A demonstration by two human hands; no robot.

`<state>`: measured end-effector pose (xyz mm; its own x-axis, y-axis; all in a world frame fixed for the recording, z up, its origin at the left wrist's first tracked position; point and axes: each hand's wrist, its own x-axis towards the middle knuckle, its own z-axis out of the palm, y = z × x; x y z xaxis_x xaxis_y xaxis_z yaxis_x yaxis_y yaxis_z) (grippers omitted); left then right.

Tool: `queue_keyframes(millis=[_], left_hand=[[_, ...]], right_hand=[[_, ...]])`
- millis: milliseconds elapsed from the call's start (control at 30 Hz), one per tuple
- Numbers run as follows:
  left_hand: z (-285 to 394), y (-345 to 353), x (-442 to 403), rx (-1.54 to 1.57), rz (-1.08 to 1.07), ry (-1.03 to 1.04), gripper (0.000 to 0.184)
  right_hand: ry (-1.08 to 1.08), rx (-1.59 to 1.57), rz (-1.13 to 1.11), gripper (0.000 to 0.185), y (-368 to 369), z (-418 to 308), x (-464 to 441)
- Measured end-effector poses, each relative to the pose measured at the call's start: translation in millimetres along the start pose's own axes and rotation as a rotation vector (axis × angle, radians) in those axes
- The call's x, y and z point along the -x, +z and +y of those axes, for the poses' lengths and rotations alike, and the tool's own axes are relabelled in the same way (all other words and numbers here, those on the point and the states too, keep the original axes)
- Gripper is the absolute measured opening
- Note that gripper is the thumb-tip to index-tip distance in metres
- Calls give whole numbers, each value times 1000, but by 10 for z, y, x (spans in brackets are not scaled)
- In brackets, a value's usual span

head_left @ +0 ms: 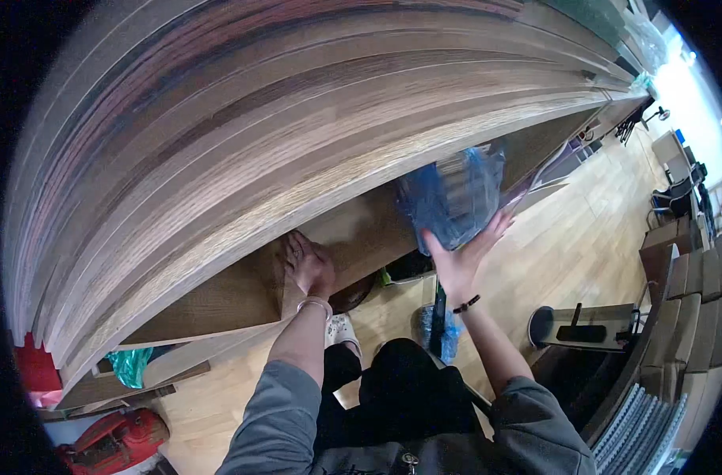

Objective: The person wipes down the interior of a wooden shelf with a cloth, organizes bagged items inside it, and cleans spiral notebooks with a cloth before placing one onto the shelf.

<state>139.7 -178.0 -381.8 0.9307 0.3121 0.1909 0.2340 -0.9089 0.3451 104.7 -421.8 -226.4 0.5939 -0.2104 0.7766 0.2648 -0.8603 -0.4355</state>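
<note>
A blue translucent plastic bag (pixel 452 194) with something inside it sits at the right part of the wooden shelf opening (pixel 369 226). My right hand (pixel 465 261) is at the bag's lower right edge, thumb and fingers spread apart; whether it touches the bag is hard to tell. Against the shelf's inner wood, left of the bag, my left hand (pixel 307 263) lies flat with its fingers stretched, holding nothing. Above both hands, long wooden boards (pixel 297 119) are stacked.
A green bag (pixel 131 366) pokes out at the lower left, near a red object (pixel 123 439). Cardboard boxes (pixel 689 317) and grey corrugated pieces (pixel 640 423) stand at right. Another blue bag (pixel 449 336) lies on the wood floor (pixel 594 229), beside a metal-framed object (pixel 586 326).
</note>
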Motion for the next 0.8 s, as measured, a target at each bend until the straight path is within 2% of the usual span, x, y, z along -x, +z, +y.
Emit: queue_keyframes(millis=[67,233,367,467,633,733,800], left_hand=[[15,-27,-19,-11,36,18,60],[-18,72,-5,-139,46,31,61],[-80,136,-46,-154,57,35,61],[-49,74,-31,-184,8,13,61],[20,-40,-33,-60,-30,36,62],[293,-139,-35,426,114,338,64],[1103,-381,-295,1224,37,342,65]], right_hand=[[431,116,-187,106,116,115,380],[389,-13,-202,115,513,438,538],[393,-76,-14,122,708,569,596],[570,-189,-53,122,667,495,687],[531,-43,-157,117,687,495,779],[578,-49,-170,106,681,451,735],[569,-22,-182,102,720,491,706]])
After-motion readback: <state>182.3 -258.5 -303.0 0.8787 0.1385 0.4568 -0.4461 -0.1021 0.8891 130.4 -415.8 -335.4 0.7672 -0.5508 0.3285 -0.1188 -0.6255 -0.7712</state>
